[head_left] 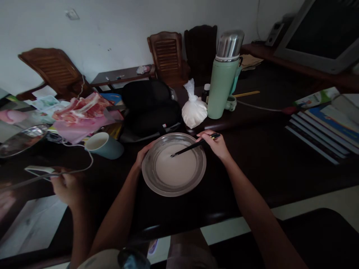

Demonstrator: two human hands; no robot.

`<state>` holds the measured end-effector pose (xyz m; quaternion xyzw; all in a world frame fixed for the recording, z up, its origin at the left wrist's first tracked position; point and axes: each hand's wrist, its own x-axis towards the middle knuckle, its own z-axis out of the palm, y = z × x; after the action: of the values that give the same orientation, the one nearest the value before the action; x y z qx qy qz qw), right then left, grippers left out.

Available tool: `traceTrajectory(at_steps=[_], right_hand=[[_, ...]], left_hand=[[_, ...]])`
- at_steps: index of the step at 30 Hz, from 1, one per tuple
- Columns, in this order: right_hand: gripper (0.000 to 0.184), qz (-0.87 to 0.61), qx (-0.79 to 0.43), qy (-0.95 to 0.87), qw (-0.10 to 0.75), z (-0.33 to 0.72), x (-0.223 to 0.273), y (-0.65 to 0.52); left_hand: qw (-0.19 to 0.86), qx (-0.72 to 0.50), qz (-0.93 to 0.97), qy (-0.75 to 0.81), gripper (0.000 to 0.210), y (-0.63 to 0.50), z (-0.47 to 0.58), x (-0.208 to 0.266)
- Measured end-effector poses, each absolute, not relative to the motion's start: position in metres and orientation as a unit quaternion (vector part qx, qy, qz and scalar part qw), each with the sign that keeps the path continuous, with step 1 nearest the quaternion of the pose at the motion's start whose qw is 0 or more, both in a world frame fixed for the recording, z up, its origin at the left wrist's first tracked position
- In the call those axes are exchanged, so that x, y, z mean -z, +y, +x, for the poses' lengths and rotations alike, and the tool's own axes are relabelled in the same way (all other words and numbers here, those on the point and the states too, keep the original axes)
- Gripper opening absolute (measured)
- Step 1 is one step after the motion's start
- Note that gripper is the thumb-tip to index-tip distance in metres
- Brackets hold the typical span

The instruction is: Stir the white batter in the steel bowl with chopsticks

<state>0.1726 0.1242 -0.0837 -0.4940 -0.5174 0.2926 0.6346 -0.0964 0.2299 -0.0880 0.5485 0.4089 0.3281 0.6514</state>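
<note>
No readable text, label, brand, number or sign anywhere. Book covers [327, 125] at right edge of table show coloured print, too small and blurred to read. Magazines [46, 102] (left side, beside pink bag) carry pictures and print, also illegible. Flask [224, 74] plain green and steel, no marking visible. Small bottle [206, 91] behind white bag has pale label, unreadable. Screen [322, 30] at upper right dark, nothing displayed.
</note>
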Motion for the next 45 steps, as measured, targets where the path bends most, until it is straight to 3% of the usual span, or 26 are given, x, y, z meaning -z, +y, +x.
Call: traceTrajectory(at_steps=[6,13,17,21,27,36,40,45], right_hand=[[0.039,-0.517,-0.297,-0.468,0.652,0.187,0.083,0.120],[0.033,-0.461,-0.350,-0.543,0.608,0.166,0.084,0.122],[0.034,-0.496,-0.292,-0.515,0.635,0.173,0.084,0.123],[0.040,-0.519,-0.289,-0.471,0.652,0.183,0.081,0.120],[0.040,-0.484,-0.364,-0.518,0.603,0.170,0.080,0.119],[0.037,-0.521,-0.280,-0.488,0.641,0.181,0.083,0.122],[0.040,-0.504,-0.332,-0.483,0.634,0.183,0.081,0.119],[0.039,-0.467,-0.374,-0.540,0.593,0.166,0.083,0.121]], left_hand=[[0.611,-0.333,0.584,0.418,0.041,0.212,-0.139,0.066],[0.552,-0.421,0.603,0.394,0.078,0.208,-0.267,0.052],[0.425,-0.526,0.623,0.392,0.072,0.217,-0.290,0.072],[0.358,-0.537,0.609,0.462,0.072,0.214,-0.286,0.073],[0.401,-0.485,0.609,0.483,0.093,0.211,-0.278,0.064],[0.498,-0.427,0.581,0.482,0.094,0.209,-0.270,0.059],[0.527,-0.395,0.572,0.489,0.091,0.209,-0.269,0.056],[0.443,-0.463,0.600,0.478,0.091,0.209,-0.271,0.057]])
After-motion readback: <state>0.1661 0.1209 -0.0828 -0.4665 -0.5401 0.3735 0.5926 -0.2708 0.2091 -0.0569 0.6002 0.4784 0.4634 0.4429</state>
